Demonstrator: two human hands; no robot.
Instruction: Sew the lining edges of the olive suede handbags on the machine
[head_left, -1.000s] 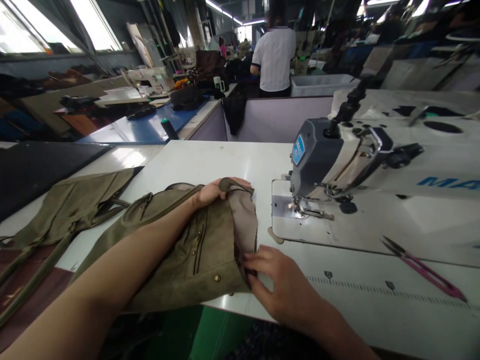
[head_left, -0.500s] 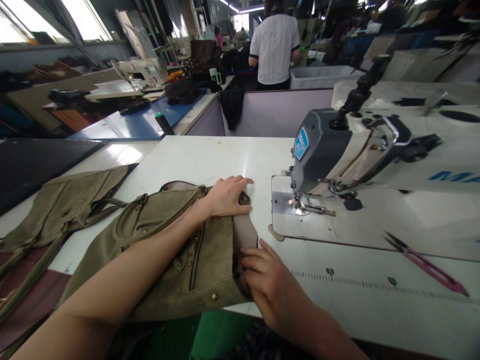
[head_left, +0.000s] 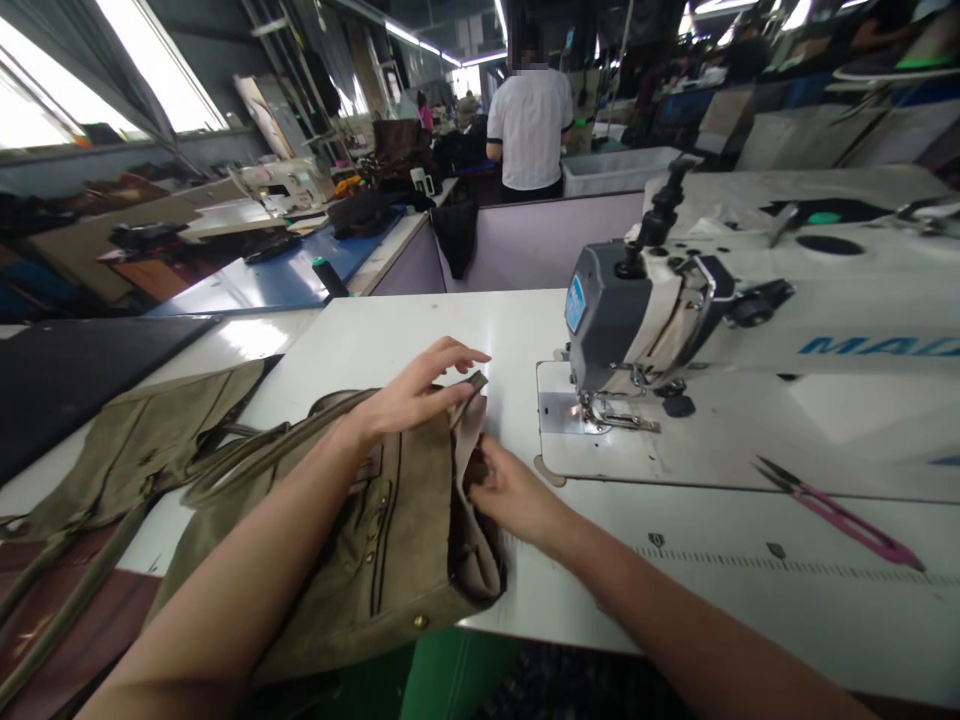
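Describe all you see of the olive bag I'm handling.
The olive bag looks suede-like, with dark lines, brassy studs and a strap. It lies on the table, overhanging the near edge; its open end, showing pale lining, faces the sewing machine. Your left hand touches its far corner, your right hand the lining.

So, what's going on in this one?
Someone is handling an olive-green bag with both hands on a white table. The left hand, fingers spread, is at the far corner of the bag's open end; the right hand's fingers are at its pale lining. The bag lies apart from the sewing machine. Pink-handled snips lie untouched to the right.
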